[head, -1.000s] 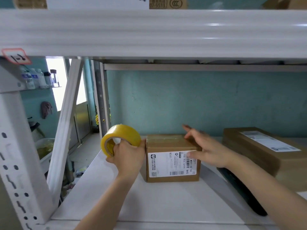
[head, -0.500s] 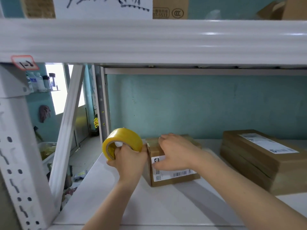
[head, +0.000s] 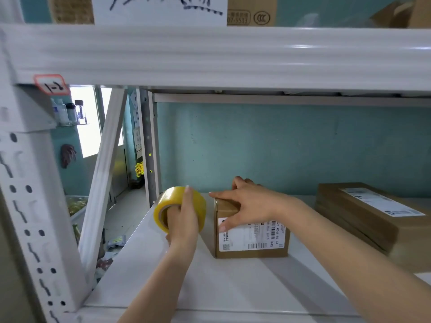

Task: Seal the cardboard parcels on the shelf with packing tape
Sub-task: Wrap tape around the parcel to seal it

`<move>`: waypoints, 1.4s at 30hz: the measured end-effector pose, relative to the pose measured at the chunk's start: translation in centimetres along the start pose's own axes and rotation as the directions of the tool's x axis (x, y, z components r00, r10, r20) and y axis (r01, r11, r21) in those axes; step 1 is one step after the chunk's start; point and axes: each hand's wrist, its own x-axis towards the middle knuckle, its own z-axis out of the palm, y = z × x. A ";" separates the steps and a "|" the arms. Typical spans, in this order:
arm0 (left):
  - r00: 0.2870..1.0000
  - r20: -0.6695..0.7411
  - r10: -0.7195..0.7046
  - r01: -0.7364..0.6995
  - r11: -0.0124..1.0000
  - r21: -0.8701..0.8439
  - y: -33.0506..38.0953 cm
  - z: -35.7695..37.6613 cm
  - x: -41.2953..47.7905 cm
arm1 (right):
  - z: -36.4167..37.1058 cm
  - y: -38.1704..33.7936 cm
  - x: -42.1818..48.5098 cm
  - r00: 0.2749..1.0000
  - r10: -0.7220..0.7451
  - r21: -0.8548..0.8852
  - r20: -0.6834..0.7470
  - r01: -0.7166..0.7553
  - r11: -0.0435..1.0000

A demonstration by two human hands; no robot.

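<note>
From the head camera, we have one view to work with. Our left hand (head: 184, 226) grips the yellow tape roll (head: 169, 198), fingers hooked through the core and the thumb laid over the outer band. The roll stands on edge above the white shelf (head: 210, 283), just beside the small parcel (head: 253, 240) and not touching it, with a narrow gap between.

Our right hand (head: 253, 203) lies spread across the parcel's top at its left end. The index finger is stretched along the top edge, the thumb is down on the labelled front face, and nothing is pinched.

The parcel sits mid-shelf, with its long side running left to right. That is the relation that counts: the roll is off the left end, in line with that axis, so the left hand is the nearer one to lay tape. Whether a strip already bridges roll and box, we cannot tell. The top seam hides under our palm.

A flat parcel (head: 363, 214) waits further right, well apart.
</note>
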 end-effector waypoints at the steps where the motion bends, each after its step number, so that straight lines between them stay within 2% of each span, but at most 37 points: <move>1: 0.999 0.008 -0.039 0.039 0.992 -0.120 0.3 -0.2 -0.1 | 0.0 0.1 0.0 1.000 -0.002 0.040 -0.007 0.003 0.999; 3: 0.996 0.020 -0.084 0.086 0.941 -0.326 1.2 -0.5 -0.3 | 0.1 0.2 -0.2 1.000 -0.012 0.120 -0.021 0.015 0.993; 5: 0.996 0.016 -0.088 0.087 0.905 -0.416 2.3 -1.0 -0.4 | 0.2 0.2 -0.3 0.999 -0.026 0.143 -0.029 0.029 0.989; 9: 0.998 -0.054 0.036 -0.052 0.941 -0.334 3.1 -1.4 -0.8 | 0.3 0.5 -0.2 0.996 -0.028 0.199 -0.089 0.045 0.979; 13: 0.996 -0.054 0.069 -0.083 0.950 -0.303 2.8 -1.2 -0.2 | 0.2 2.0 -0.6 0.955 -0.037 0.313 -0.293 0.133 0.940; 17: 0.985 -0.106 0.137 -0.160 0.955 -0.249 2.9 -1.5 0.1 | 0.6 2.8 -1.6 0.903 -0.029 0.421 -0.429 0.228 0.878; 21: 0.994 -0.045 0.097 -0.105 0.958 -0.265 3.6 -1.4 -0.6 | 1.1 2.7 -2.2 0.862 0.002 0.570 -0.507 0.334 0.751; 24: 0.988 -0.034 0.149 -0.153 0.968 -0.200 3.7 -1.1 -0.5 | 1.2 2.9 -2.7 0.833 0.009 0.605 -0.553 0.394 0.692; 27: 0.975 0.001 0.222 -0.219 0.965 -0.143 3.2 -1.0 0.3 | 1.5 3.0 -3.5 0.826 0.089 0.746 -0.557 0.451 0.490; 29: 0.977 0.029 0.209 -0.202 0.967 -0.156 4.0 -0.8 -0.2 | 2.0 3.0 -3.6 0.817 0.152 0.795 -0.556 0.470 0.382; 33: 0.997 0.049 0.054 -0.029 0.909 -0.416 5.0 -0.3 -1.2 | 2.8 2.4 -3.2 0.776 0.249 0.815 -0.580 0.550 0.183; 35: 0.999 0.014 0.048 -0.037 0.906 -0.422 5.0 -0.2 -1.4 | 3.3 2.2 -3.3 0.768 0.249 0.806 -0.590 0.575 0.137; 39: 0.998 -0.048 0.040 -0.055 0.923 -0.380 5.1 -0.2 -1.7 | 5.2 1.7 -3.4 0.746 0.253 0.785 -0.616 0.606 0.126; 42: 0.991 -0.069 0.115 -0.130 0.950 -0.282 4.3 -0.1 -1.9 | 6.7 1.9 -3.2 0.744 0.268 0.786 -0.612 0.609 0.105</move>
